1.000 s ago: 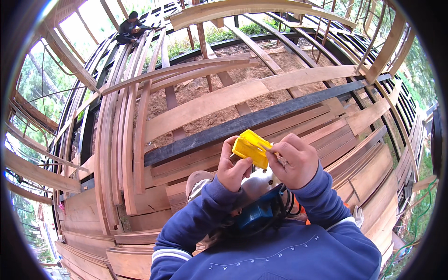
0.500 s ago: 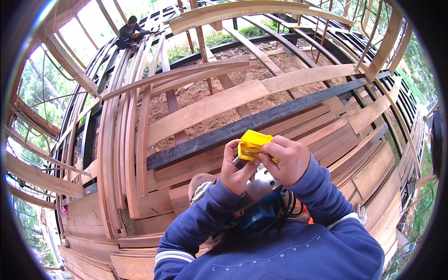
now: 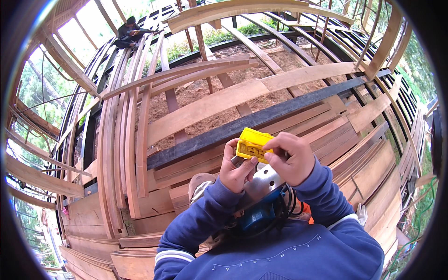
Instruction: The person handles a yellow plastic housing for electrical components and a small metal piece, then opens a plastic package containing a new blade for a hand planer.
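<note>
A small yellow plastic case with its lid raised is held up in front of me. Its inside shows recesses with small pieces too small to name. My left hand grips the case from the left, thumb along its near edge. The fingertips of my right hand are pinched together at the case's right end; whatever they hold is hidden. Below the hands, a blue power tool with a silver metal plate and a black cord rests against my lap.
Stacked wooden planks lie beneath and to my right. A dark beam crosses ahead, and long boards run away on the left. Beyond are open joists over brown ground. A person sits on the frame at the far left.
The case has tilted so its inside shows. My right hand has shifted slightly right, its fingers now pinched at the case's right end instead of across its front.
</note>
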`<state>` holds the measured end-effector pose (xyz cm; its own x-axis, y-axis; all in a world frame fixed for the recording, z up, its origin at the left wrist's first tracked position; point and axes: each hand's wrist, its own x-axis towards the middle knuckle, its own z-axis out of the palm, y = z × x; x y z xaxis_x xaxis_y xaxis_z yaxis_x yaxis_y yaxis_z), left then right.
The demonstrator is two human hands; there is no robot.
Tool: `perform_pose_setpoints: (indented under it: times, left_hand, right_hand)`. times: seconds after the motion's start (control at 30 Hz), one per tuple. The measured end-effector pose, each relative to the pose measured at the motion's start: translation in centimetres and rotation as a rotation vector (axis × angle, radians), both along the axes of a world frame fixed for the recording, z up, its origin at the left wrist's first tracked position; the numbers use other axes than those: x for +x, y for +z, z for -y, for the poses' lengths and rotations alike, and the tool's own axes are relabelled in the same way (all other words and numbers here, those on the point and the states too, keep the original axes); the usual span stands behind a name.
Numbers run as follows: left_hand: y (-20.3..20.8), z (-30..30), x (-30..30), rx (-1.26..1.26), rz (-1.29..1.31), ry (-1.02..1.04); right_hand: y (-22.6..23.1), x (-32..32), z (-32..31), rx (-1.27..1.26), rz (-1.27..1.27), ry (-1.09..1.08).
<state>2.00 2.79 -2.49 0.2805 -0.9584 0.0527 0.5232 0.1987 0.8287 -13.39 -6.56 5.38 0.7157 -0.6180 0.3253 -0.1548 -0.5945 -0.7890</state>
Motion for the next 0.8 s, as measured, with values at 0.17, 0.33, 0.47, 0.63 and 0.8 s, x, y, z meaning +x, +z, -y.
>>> perform_pose_setpoints:
  times: [0.17, 0.33, 0.47, 0.63, 0.8]
  left_hand:
    - [-0.4, 0.4, 0.1, 0.081, -0.061, 0.009]
    - [-0.2, 0.8, 0.1, 0.143, -0.097, 0.034]
    - [-0.7, 0.8, 0.3, 0.143, -0.113, 0.017]
    - [-0.9, 0.8, 0.4, 0.124, -0.151, -0.017]
    - [-1.3, 0.8, 0.6, 0.048, -0.196, -0.090]
  right_hand:
    - [0.1, -0.8, 1.3, 0.659, 0.232, 0.193]
    - [-0.3, -0.3, 1.7, 0.737, 0.211, 0.226]
    - [-0.7, 0.2, 1.4, 0.543, 0.180, 0.157]
    - [0.1, 0.5, 1.0, 0.421, 0.305, 0.033]
    - [-0.4, 0.5, 1.2, -0.021, 0.408, 0.010]
